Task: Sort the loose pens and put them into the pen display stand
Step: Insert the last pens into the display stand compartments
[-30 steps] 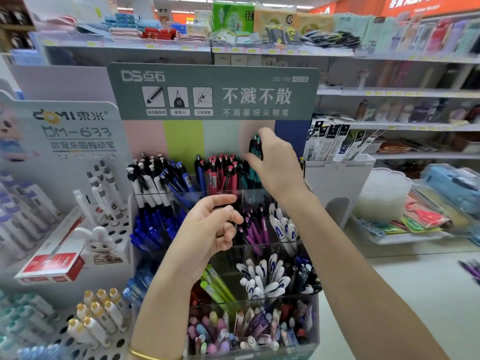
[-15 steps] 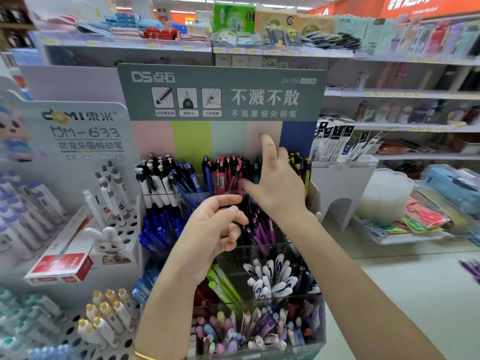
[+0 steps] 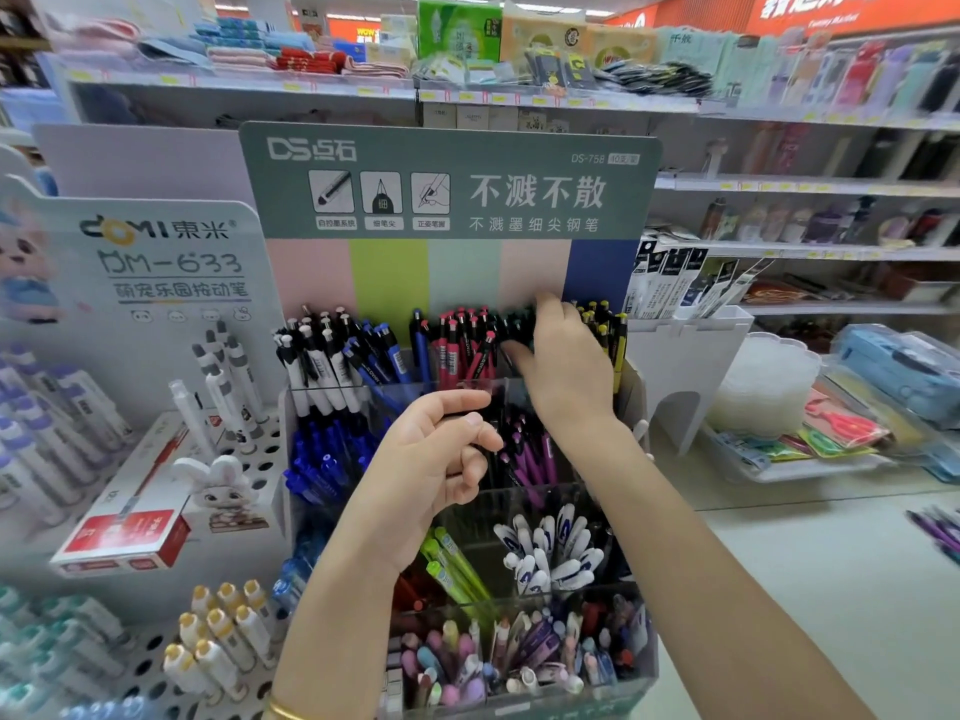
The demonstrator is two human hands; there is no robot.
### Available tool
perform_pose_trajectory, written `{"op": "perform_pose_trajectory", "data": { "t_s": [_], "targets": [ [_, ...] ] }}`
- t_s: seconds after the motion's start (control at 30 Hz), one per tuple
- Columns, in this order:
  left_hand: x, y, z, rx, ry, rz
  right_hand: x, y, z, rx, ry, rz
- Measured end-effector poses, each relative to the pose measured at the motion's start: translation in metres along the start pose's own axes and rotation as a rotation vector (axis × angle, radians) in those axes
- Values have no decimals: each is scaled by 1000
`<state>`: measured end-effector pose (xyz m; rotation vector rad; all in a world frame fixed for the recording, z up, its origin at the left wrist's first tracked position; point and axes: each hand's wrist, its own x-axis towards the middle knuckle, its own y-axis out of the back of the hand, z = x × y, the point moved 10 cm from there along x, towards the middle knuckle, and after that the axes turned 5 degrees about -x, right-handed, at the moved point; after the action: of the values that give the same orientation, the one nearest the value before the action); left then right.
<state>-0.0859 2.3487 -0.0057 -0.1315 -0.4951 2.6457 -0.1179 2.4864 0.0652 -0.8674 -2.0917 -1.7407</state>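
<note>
The tiered clear pen display stand (image 3: 284, 439) stands in front of me under a green header card (image 3: 447, 189). Its back row holds black-and-white pens (image 3: 311, 356), blue pens (image 3: 384, 356), red pens (image 3: 462, 345), dark green pens (image 3: 511, 324) and yellow pens (image 3: 610, 330). Lower tiers hold blue pens (image 3: 322, 459), purple pens (image 3: 530, 459), green pens (image 3: 452, 563), white pens (image 3: 556, 548) and mixed pastel pens (image 3: 493, 662). My right hand (image 3: 561, 366) rests with straight fingers on the dark green pens' tops. My left hand (image 3: 441, 459) hovers over the middle tier, pinching what looks like a dark pen (image 3: 453, 416), mostly hidden.
A DOMI stand with white pens (image 3: 228, 366), a rabbit figure (image 3: 223, 485) and a red box (image 3: 124, 537) stands to the left. At the right are a white riser (image 3: 685, 356), a clear tub (image 3: 763, 387), packaged scissors (image 3: 841, 423) and loose purple pens (image 3: 935, 532).
My right hand lowered a dark green pen into the back row, let go of it and now lies on the pen tops. My left hand has barely moved.
</note>
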Motion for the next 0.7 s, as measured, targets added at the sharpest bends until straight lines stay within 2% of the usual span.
{"op": "perform_pose_trajectory", "data": {
  "t_s": [0.07, 0.17, 0.27, 0.4, 0.53, 0.7],
  "targets": [
    [0, -2, -2, 4, 10, -10, 2, 2, 0, 4, 21, 18],
    [0, -5, -7, 7, 26, -22, -2, -3, -5, 38, 97, -43],
    [-1, -10, -15, 8, 51, -40, -13, 13, 4, 274, 90, -23],
    [-4, -26, -31, 10, 93, -74, -39, 47, 41, 506, -31, 124],
    [-3, -60, -49, 33, 113, -122, -68, 52, 88, 684, -153, 94],
    [0, -144, -98, 57, 163, -223, -112, 58, 182, 721, -330, 31]
  ]
}}
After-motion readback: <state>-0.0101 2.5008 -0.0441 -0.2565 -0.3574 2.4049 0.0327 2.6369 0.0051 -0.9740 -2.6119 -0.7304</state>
